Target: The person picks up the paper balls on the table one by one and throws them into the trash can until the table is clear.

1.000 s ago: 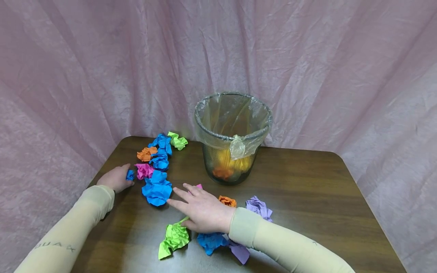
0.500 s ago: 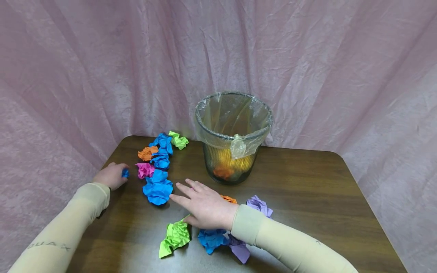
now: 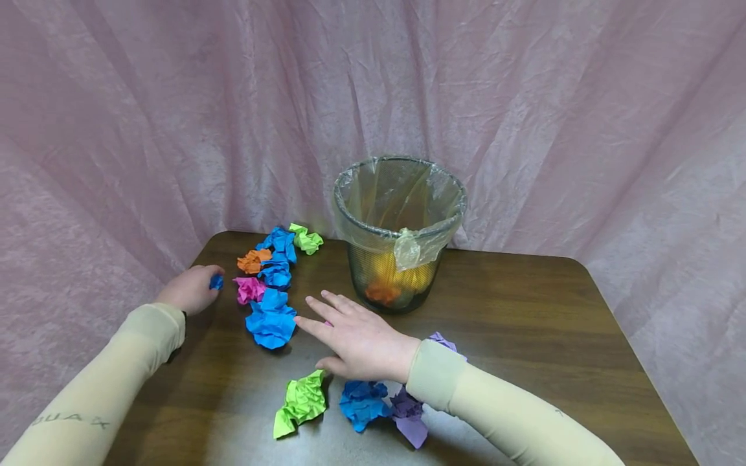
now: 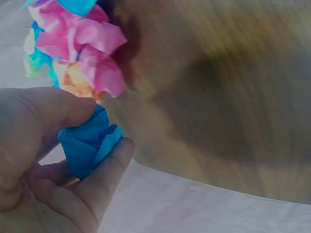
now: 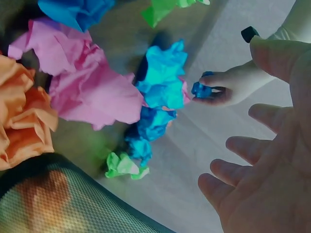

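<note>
My left hand [image 3: 189, 291] pinches a small crumpled blue paper ball [image 4: 90, 143] between thumb and fingers, at the table's left edge. Just right of it lies a column of crumpled papers: a pink ball [image 3: 250, 290], a large blue ball [image 3: 271, 320], an orange ball [image 3: 254, 261], more blue ones and a light green ball [image 3: 306, 239]. My right hand [image 3: 364, 343] is held over the middle with fingers spread and nothing in them. Below it, in the right wrist view, are a pink crumpled paper [image 5: 97, 90] and an orange one [image 5: 24, 116], mostly hidden in the head view.
A mesh wastebasket [image 3: 351, 265] lined with a clear bag stands at the back middle, with orange and yellow paper inside. Nearer me lie a green paper [image 3: 300, 404], a blue one [image 3: 364, 404] and purple ones [image 3: 410, 417]. A pink curtain [image 3: 373, 77] hangs behind the table.
My left hand has drawn left from the column, then slightly away from me, carrying the blue paper ball. My right hand has shifted slightly forward and right, now covering the orange paper.
</note>
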Available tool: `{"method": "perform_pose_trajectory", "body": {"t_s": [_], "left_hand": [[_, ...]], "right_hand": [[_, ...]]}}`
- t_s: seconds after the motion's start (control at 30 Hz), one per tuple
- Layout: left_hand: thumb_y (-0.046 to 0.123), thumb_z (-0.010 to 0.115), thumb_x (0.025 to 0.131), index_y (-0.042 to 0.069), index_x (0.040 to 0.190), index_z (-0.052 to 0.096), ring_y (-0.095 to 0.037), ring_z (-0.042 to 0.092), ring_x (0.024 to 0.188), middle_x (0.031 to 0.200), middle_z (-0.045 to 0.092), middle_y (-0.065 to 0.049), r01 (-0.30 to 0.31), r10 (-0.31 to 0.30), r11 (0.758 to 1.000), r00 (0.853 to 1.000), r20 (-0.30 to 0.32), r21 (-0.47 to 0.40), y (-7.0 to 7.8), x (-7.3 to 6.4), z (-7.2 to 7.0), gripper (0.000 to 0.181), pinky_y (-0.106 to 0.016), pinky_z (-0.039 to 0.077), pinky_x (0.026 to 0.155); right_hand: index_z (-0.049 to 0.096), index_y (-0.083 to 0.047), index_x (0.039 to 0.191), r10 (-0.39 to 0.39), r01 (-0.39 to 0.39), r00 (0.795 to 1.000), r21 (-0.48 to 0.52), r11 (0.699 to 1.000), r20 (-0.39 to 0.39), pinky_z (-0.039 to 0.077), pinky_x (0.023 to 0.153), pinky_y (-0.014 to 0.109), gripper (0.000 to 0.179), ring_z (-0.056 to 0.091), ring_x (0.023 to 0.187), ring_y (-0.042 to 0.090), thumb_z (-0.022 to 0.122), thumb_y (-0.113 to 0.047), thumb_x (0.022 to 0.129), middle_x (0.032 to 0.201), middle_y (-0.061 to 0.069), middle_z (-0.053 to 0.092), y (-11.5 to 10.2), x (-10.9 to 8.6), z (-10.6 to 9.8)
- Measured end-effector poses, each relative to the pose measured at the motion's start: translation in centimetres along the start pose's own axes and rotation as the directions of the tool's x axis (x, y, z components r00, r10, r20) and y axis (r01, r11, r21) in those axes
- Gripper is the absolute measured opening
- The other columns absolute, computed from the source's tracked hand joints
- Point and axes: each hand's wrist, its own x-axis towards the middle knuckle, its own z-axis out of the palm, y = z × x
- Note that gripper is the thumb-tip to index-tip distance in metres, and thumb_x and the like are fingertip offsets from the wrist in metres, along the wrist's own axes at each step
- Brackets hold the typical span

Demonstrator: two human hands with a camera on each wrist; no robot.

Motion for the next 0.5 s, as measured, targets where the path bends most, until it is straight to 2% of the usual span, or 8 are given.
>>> {"method": "perform_pose_trajectory", "body": {"t_s": [0.3,0.5], "left_hand": [[0.005,0.063,0.097,-0.010,0.135,0.057,-0.049,0.056,0.120,0.130,0.060,-0.031,-0.118,0.118,0.993,0.992,-0.037,-0.019,3.1,0.5,-1.8,0.042,-0.064,0.042,0.104],[0.005,0.064,0.098,-0.007,0.135,0.058,-0.045,0.054,0.123,0.132,0.060,-0.027,-0.139,0.136,0.989,0.989,-0.056,-0.049,5.6,0.6,-3.7,0.040,-0.063,0.041,0.105]], "right_hand": [[0.029,-0.022,0.163,-0.062,0.061,0.998,-0.049,0.997,-0.016,0.011,0.125,0.040,0.082,0.009,0.156,0.031,0.054,-0.065,0.098,0.169,0.011,0.020,-0.1,-0.8,-2.6],[0.029,-0.023,0.164,-0.073,0.073,0.997,-0.016,0.997,-0.019,0.011,0.124,0.037,0.084,0.007,0.157,0.028,0.054,-0.067,0.097,0.170,0.008,0.019,0.0,-1.4,-4.7]]}}
